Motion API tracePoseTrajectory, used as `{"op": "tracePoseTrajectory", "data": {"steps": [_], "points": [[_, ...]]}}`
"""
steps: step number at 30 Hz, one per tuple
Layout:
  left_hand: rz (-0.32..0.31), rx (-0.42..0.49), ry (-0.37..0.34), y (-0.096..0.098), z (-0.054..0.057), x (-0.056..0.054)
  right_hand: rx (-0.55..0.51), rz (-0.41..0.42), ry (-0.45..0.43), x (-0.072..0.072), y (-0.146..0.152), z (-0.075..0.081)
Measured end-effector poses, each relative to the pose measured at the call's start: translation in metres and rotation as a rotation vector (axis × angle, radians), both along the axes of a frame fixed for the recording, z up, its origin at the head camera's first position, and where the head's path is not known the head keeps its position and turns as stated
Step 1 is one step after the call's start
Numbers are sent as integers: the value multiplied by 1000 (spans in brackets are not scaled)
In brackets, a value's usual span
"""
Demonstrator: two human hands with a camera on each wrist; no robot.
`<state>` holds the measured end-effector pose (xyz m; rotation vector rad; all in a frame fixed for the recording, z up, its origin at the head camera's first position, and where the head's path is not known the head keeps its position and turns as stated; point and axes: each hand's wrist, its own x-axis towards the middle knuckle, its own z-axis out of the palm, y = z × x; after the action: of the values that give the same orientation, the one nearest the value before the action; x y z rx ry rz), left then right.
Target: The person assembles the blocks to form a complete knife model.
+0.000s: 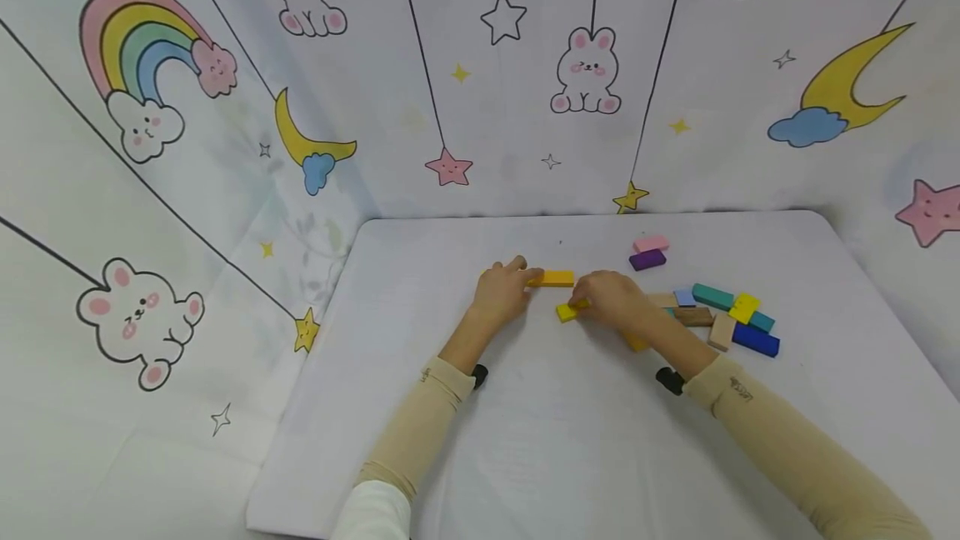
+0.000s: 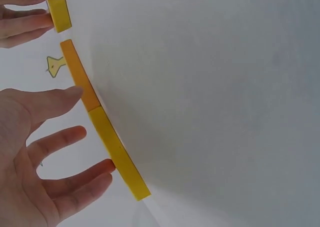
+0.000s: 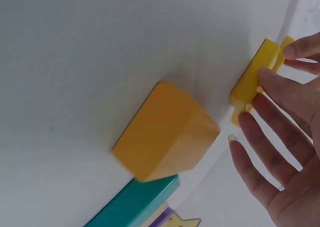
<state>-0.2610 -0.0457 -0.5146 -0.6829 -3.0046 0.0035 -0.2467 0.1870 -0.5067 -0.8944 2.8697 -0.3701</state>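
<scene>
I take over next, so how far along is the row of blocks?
Looks done: an orange block and a yellow block lie end to end, touched by the left hand. In hand: another yellow block, pinched by the right hand, apart from them. Probably left, if they belong: the purple block and dark blue block, among others lying loose to the right.

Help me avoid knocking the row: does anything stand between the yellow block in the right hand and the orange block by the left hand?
Nothing visible does: only bare white table separates the held yellow block from the orange block. The left hand lies beside the orange block, outside that gap.
</scene>
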Motion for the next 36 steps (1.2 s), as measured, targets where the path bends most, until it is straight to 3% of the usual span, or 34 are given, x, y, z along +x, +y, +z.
{"op": "tracePoseTrajectory", "data": {"steps": [16, 26, 36], "points": [[-63, 29, -19, 4, 4, 6, -17, -101, 26, -4, 30, -5], [-104, -23, 13, 4, 1, 5, -23, -167, 29, -12, 39, -5], [-96, -41, -32, 3, 0, 7, -31, -232, 31, -16, 38, -7]]}}
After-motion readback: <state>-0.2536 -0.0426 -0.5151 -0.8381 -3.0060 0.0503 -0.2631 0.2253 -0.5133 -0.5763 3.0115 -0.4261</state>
